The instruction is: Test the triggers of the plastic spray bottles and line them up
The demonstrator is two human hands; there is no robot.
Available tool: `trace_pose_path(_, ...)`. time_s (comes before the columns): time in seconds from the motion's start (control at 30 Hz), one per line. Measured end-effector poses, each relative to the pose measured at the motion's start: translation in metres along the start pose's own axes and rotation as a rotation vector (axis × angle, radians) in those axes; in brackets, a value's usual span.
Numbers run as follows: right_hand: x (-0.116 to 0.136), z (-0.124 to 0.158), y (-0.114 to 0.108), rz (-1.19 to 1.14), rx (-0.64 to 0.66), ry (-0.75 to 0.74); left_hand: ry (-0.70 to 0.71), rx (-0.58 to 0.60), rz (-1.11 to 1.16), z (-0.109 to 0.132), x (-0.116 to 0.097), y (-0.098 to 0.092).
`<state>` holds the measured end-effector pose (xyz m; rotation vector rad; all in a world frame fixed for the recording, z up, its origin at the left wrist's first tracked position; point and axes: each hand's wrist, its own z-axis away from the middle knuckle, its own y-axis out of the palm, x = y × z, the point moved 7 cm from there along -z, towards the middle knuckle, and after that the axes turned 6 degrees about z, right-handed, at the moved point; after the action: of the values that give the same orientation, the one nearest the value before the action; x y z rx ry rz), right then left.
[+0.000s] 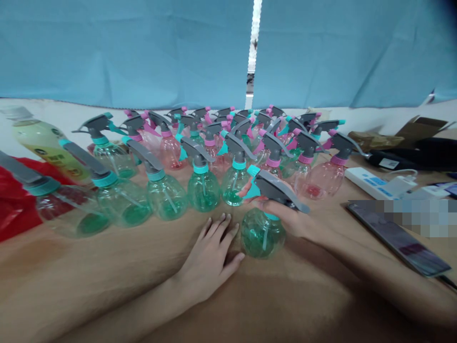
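Note:
My right hand [285, 216] is closed round the neck of a green spray bottle [263, 236] with a grey and turquoise trigger head. That bottle stands in front of the others, nearly upright, and its base seems close to or on the table [143, 286]. Flat on the tabletop, just left of it, lies my left hand [216, 247] with fingers spread, holding nothing. Behind both hands runs a front row of green spray bottles, among them one [203, 188] straight beyond my left fingertips. Pink spray bottles [326, 176] stand to the right and further back.
A yellow-labelled drink bottle [50, 143] and red plastic [14, 205] are at the left. On the right lie a dark phone [400, 238], a white power strip [371, 183] and an open cardboard box [421, 128]. A blue cloth [143, 52] hangs behind.

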<state>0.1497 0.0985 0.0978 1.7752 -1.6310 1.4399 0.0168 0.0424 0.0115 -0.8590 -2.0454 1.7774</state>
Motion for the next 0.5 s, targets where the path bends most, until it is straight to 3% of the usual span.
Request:
trace_pose_path(0.13, 0.007, -0.001, -0.002, -0.017, -0.014, -0.021, 0.004, -0.008, -0.002, 0.001, 0.000, 0.001)
trace_pose_path(0.5, -0.007, 0.003, -0.002, 0.042, -0.038, -0.008, 0.002, -0.002, 0.000, 0.001, 0.000, 0.001)
